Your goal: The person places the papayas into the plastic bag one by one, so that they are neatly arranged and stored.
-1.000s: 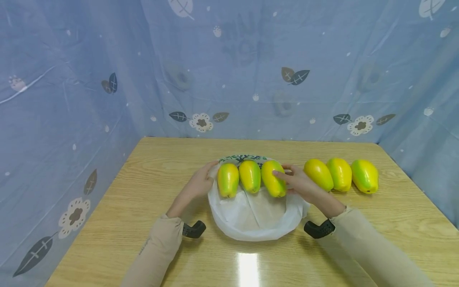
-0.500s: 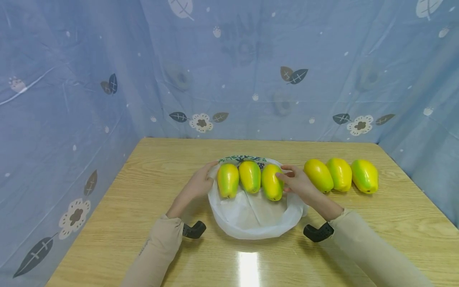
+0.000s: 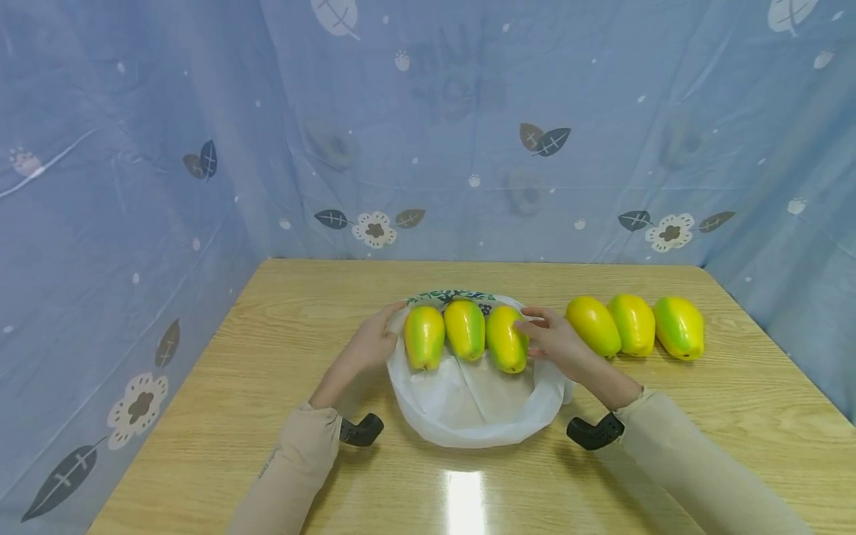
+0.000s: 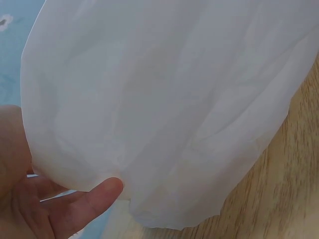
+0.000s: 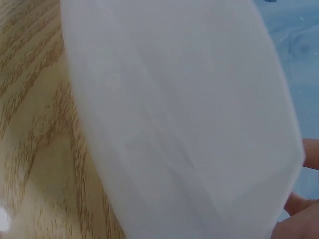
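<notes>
A white plastic bag (image 3: 475, 405) lies mouth-up on the wooden table (image 3: 301, 312), with a green printed rim at its far side. Three yellow-green fruits rest side by side in it: left (image 3: 424, 336), middle (image 3: 464, 329), right (image 3: 506, 338). My left hand (image 3: 374, 342) holds the bag's left edge beside the left fruit. In the left wrist view the thumb (image 4: 84, 206) presses the bag (image 4: 164, 99) from below. My right hand (image 3: 551, 338) curls round the right fruit's outer side. The right wrist view shows mostly the bag (image 5: 184, 124).
Three more yellow-green fruits (image 3: 594, 325), (image 3: 634, 324), (image 3: 678, 327) lie in a row on the table right of the bag. Blue patterned sheeting (image 3: 468, 148) walls the table at the back and both sides. Bare wood (image 5: 35, 124) shows in front of the bag.
My right hand has shifted the right fruit a little left and more upright against the middle one. The left hand stayed at the bag's edge.
</notes>
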Motion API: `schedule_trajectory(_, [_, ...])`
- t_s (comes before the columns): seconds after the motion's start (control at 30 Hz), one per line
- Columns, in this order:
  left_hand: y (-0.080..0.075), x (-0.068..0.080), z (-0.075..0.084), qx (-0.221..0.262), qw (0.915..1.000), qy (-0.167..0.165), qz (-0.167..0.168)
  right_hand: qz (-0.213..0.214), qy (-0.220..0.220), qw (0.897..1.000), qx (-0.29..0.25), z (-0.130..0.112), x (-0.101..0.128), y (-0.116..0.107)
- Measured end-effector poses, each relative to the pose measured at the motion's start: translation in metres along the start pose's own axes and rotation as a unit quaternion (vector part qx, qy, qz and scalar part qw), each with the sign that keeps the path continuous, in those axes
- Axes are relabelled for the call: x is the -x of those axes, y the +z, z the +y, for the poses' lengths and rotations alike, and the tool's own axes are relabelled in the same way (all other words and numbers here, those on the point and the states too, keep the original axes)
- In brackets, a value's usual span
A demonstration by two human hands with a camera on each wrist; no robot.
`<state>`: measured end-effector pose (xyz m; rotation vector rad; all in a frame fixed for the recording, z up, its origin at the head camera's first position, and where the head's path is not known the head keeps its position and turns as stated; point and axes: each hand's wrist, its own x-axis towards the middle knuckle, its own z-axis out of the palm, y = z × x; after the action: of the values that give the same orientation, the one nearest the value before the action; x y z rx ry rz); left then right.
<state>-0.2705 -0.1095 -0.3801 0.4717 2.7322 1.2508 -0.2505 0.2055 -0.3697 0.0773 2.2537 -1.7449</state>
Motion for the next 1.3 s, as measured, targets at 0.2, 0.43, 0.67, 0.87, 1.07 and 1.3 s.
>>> schedule_trajectory(0.2, [0.001,-0.001,-0.002,0.001,1.0000,0.002,0.002,-0.013,-0.009,0.998,-0.062,0.002,0.000,-0.002])
schedule_trajectory(0.43, [0.001,0.000,-0.003,0.013,0.9999,0.002,0.001,-0.013,-0.022,0.997,-0.069,0.003,-0.002,-0.005])
schedule_trajectory(0.67, [0.000,0.000,-0.006,0.016,0.9998,0.010,-0.007,0.011,-0.025,0.999,-0.045,-0.004,0.003,-0.015])
schedule_trajectory(0.87, [-0.001,-0.004,-0.010,0.012,0.9997,0.014,-0.014,0.015,-0.034,0.999,-0.039,-0.006,0.009,-0.040])
schedule_trajectory(1.07, [-0.004,-0.005,-0.008,0.015,0.9997,0.014,-0.017,-0.009,-0.035,0.998,-0.045,-0.006,0.017,-0.075])
schedule_trajectory(1.3, [-0.004,-0.004,-0.008,0.017,0.9996,0.018,-0.015,-0.036,-0.041,0.994,-0.100,-0.007,0.030,-0.110])
